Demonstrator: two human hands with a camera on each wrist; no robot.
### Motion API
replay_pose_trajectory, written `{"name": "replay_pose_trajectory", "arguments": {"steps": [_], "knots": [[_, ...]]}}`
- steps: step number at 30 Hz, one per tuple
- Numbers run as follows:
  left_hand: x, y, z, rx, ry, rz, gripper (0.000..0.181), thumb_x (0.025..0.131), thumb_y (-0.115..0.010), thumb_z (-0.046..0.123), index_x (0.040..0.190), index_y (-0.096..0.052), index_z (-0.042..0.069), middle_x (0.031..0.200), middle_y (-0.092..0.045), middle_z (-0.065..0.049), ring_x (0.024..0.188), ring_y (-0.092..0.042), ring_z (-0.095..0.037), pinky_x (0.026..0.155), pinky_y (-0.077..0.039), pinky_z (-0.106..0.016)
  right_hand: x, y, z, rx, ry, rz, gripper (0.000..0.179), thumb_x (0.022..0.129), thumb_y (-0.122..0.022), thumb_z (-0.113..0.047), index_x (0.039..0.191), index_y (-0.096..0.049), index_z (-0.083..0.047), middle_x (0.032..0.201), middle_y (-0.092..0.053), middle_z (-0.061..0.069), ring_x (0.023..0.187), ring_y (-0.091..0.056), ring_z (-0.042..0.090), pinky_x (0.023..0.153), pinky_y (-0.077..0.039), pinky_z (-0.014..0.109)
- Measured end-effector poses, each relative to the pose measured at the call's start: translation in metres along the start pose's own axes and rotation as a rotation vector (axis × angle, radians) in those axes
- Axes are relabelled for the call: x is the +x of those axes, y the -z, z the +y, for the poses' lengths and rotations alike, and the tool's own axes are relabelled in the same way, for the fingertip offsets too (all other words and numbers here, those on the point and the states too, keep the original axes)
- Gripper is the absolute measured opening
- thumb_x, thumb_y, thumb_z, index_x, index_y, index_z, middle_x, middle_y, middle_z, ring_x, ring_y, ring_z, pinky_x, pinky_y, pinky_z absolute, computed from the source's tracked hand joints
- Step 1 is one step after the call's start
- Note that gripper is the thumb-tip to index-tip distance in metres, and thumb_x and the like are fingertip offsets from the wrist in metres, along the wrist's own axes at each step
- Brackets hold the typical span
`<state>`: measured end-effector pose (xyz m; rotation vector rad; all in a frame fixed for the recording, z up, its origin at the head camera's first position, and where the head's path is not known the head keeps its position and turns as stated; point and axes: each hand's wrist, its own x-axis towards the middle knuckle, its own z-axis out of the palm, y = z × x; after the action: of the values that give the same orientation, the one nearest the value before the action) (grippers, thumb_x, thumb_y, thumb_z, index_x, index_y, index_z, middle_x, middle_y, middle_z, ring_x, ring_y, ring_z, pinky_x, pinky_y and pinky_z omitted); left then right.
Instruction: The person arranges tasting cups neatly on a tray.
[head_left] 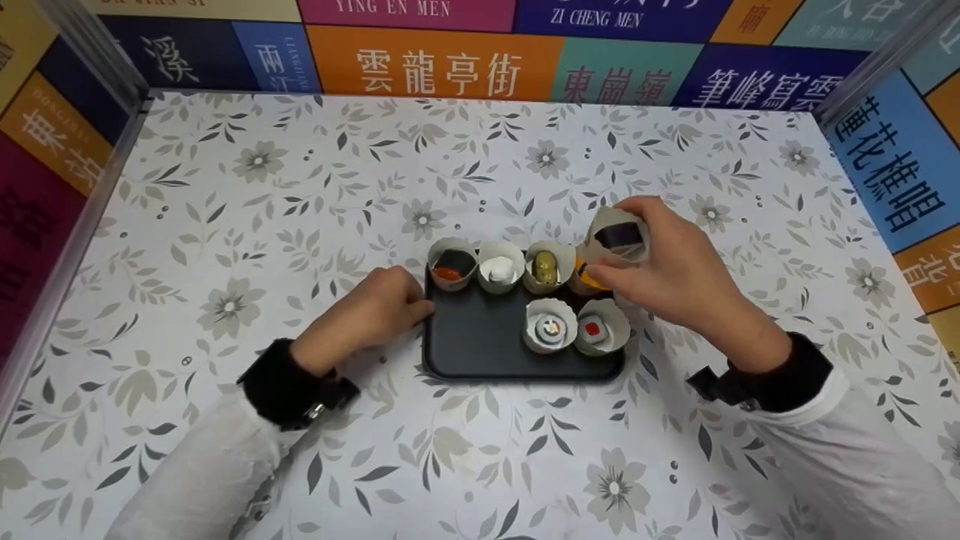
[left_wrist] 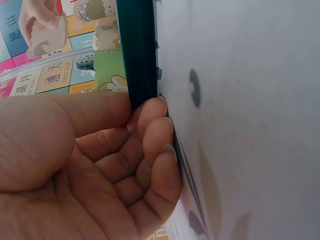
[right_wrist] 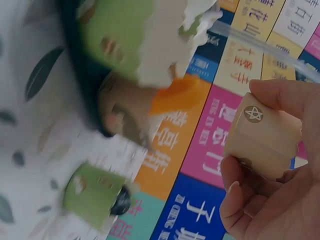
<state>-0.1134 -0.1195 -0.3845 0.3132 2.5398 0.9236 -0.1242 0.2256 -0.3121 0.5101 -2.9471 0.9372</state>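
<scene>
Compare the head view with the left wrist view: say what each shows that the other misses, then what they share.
Only the head view shows the six paper cups on the black tray, and the whole floral table.

Only the left wrist view shows the left hand's curled fingertips against the tray's edge.

Both show the left hand at the tray and the right hand holding a paper cup.

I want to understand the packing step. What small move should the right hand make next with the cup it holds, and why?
Probably lower the paper cup onto the bare part of the black tray. The right hand holds it tilted above the back row's right end, where an orange-filled cup already sits, while the left hand touches the tray's left edge.
</scene>
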Motion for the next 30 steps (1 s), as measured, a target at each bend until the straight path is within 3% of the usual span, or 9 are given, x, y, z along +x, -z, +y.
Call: {"name": "replay_pose_trajectory", "arguments": {"steps": [9, 19, 30], "knots": [[0.000, -0.001, 0.000, -0.013, 0.019, -0.011, 0.036, 0.102, -0.068, 0.018, 0.067, -0.070, 0.008, 0.060, -0.055, 0.003, 0.057, -0.051, -0.014, 0.055, -0.040, -0.029, 0.002, -0.032, -0.033, -0.039, 0.100, -0.085, 0.073, 0.084, -0.088, -0.030, 0.142, -0.052, -0.003, 0.118, -0.067, 0.011, 0.099, -0.064, 0.028, 0.085, -0.050, 0.045], [-0.001, 0.003, 0.001, -0.004, 0.021, -0.017, 0.035, 0.102, -0.067, 0.017, 0.070, -0.073, 0.007, 0.061, -0.057, 0.002, 0.055, -0.051, -0.013, 0.054, -0.040, -0.028, -0.001, -0.064, -0.051, -0.024, 0.335, -0.129, 0.072, 0.081, -0.089, -0.028, 0.138, -0.055, 0.000, 0.129, -0.065, 0.013, 0.119, -0.062, 0.028, 0.104, -0.048, 0.044], [0.001, 0.002, 0.002, 0.022, 0.018, -0.017, 0.034, 0.102, -0.066, 0.019, 0.071, -0.076, 0.008, 0.063, -0.062, 0.001, 0.061, -0.055, -0.016, 0.058, -0.042, -0.029, -0.004, -0.084, -0.056, -0.099, 0.398, -0.241, 0.064, 0.084, -0.085, -0.029, 0.134, -0.056, -0.002, 0.128, -0.066, 0.012, 0.120, -0.061, 0.030, 0.108, -0.044, 0.048]]}}
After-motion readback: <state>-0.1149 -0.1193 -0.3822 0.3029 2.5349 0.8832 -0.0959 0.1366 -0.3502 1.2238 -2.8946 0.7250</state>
